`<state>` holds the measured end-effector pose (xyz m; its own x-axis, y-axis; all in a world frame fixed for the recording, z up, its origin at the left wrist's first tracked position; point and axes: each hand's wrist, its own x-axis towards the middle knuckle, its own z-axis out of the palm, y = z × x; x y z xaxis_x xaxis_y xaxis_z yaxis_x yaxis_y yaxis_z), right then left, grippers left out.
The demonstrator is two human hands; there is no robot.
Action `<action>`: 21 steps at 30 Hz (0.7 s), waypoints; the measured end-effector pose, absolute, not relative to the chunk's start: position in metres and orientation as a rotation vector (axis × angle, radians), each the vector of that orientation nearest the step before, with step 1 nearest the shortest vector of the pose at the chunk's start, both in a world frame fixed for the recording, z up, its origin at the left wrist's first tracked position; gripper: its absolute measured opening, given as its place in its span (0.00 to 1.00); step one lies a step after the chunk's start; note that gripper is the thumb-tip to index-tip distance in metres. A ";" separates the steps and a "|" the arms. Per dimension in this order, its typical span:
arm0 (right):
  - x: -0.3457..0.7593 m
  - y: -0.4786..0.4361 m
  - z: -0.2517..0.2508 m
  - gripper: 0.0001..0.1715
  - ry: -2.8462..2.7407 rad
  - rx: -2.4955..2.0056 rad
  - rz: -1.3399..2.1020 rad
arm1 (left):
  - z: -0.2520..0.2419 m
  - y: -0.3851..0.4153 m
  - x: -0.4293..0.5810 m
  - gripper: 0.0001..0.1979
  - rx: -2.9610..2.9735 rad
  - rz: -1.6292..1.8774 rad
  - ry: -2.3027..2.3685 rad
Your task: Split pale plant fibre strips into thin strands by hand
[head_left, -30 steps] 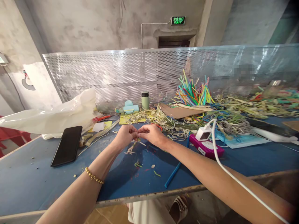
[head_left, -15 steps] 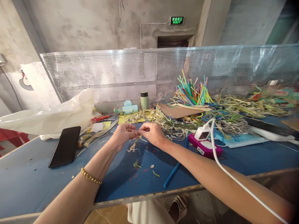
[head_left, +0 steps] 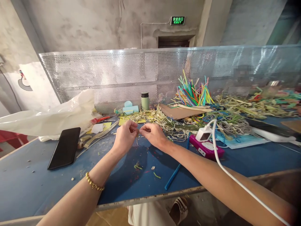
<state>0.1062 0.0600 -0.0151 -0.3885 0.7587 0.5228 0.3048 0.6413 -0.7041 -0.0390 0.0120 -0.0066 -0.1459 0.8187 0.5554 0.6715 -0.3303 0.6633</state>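
Over the middle of the blue table, my left hand (head_left: 127, 135) is closed in a pinch. A thin pale strip of plant fibre (head_left: 137, 141) hangs below its fingertips, mostly hidden by them. My right hand (head_left: 153, 134) is also pinched, its fingertips almost meeting the left ones; what lies between them is too small to make out. Just behind both hands spreads a heap of dried pale-green plant strips (head_left: 168, 124). Green scraps (head_left: 138, 166) lie on the table in front of them.
A black phone (head_left: 64, 148) and red-handled scissors (head_left: 100, 119) lie to the left. On the right are a magenta power strip (head_left: 207, 149) with a white cable (head_left: 217, 157), and a blue stick (head_left: 172, 177). Coloured pipe cleaners (head_left: 194, 92) and a green flask (head_left: 145, 102) stand before the perforated metal screen (head_left: 105, 75).
My left hand has turned and lifted slightly, its back now more toward me. The pale fibre that hung below the hands is now mostly out of sight. My right hand has barely moved.
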 end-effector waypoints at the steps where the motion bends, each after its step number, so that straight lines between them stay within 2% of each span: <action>1: 0.106 0.060 -0.015 0.06 -1.954 -0.826 0.682 | -0.005 0.010 -0.037 0.08 1.995 1.479 1.769; 11: 0.109 0.060 -0.015 0.10 -1.903 -0.804 0.825 | -0.010 0.011 -0.037 0.07 2.349 1.353 1.963; 21: 0.108 0.061 -0.013 0.06 -1.966 -0.771 0.539 | -0.004 0.007 -0.037 0.10 2.272 1.216 2.051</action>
<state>0.1081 0.0609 -0.0132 -0.3750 0.7044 0.6026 0.2984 0.7072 -0.6410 -0.0374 0.0071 -0.0043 -0.0424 0.7985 0.6005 0.9100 -0.2173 0.3531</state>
